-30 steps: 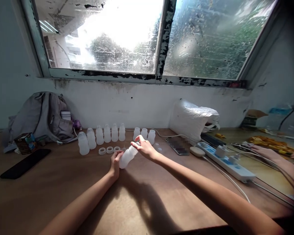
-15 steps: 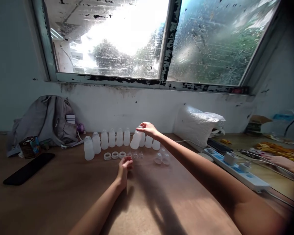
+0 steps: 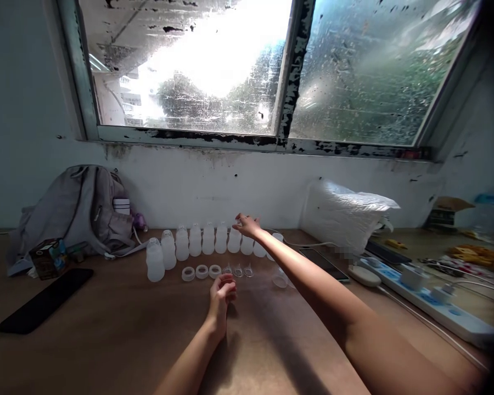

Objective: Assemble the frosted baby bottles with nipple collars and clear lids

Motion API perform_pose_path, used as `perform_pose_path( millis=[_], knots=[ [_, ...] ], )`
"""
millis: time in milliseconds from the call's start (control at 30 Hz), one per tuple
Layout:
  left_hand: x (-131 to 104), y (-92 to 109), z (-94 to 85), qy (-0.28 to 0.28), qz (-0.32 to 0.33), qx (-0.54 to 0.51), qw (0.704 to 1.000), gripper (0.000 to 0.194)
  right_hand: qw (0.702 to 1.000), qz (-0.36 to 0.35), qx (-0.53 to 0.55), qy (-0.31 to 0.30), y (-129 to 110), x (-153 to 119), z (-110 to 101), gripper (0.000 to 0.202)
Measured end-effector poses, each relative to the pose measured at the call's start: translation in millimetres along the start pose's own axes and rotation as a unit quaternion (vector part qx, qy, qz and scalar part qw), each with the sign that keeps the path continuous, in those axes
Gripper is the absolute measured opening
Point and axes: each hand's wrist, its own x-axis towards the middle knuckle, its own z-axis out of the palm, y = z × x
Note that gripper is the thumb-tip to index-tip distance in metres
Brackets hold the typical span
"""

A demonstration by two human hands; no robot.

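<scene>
Frosted baby bottles stand in a curved row along the back of the table. My right hand (image 3: 249, 226) is at the top of one bottle (image 3: 234, 242), which is upright in that row; its fingers look apart. My left hand (image 3: 222, 296) rests on the table with curled fingers, and their inside is hidden. Just behind it are white rings (image 3: 202, 271) and small clear nipple-shaped pieces (image 3: 237, 270). Clear caps (image 3: 280, 278) sit to the right, partly covered by my right forearm. The nearest bottle (image 3: 155, 260) is at the row's left end.
A grey backpack (image 3: 82, 214), a small carton (image 3: 48, 258) and a black phone (image 3: 45, 300) lie at left. To the right are a silver padded bag (image 3: 341, 214), a dark phone (image 3: 325, 264), a round white device (image 3: 364, 276) and a power strip (image 3: 432, 302) with cables.
The bottle tilted in my right hand now stands upright in the row, and the fingers have spread. My left hand stays curled near the rings. The view has shifted slightly.
</scene>
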Motion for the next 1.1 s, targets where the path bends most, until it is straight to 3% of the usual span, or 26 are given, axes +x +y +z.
perform_pose_path(
  millis=[333, 533, 867, 967, 1100],
  knots=[
    [-0.7, 3.2, 1.3, -0.004, -0.004, 0.011, 1.0, 0.023, 1.0, 0.003, -0.007, -0.004, 2.7, 4.9, 13.7, 0.033],
    [-2.7, 4.3, 0.4, 0.005, -0.03, -0.004, 1.0, 0.027, 0.999, 0.002, -0.035, -0.004, 2.2, 2.7, 9.1, 0.041],
    [-4.0, 0.9, 0.9, -0.019, -0.026, 0.013, 0.999, 0.027, 0.998, -0.011, -0.027, -0.055, 9.1, -18.5, -3.9, 0.065],
    [-4.2, 1.8, 1.2, -0.014, -0.023, 0.018, 0.999, 0.028, 0.999, -0.029, -0.006, -0.012, 11.1, -34.2, -5.8, 0.06],
    [-6.6, 4.1, 3.5, -0.006, -0.014, 0.031, 0.999, 0.027, 0.995, -0.036, 0.036, 0.091, 16.0, -68.2, 6.2, 0.03]
  ],
)
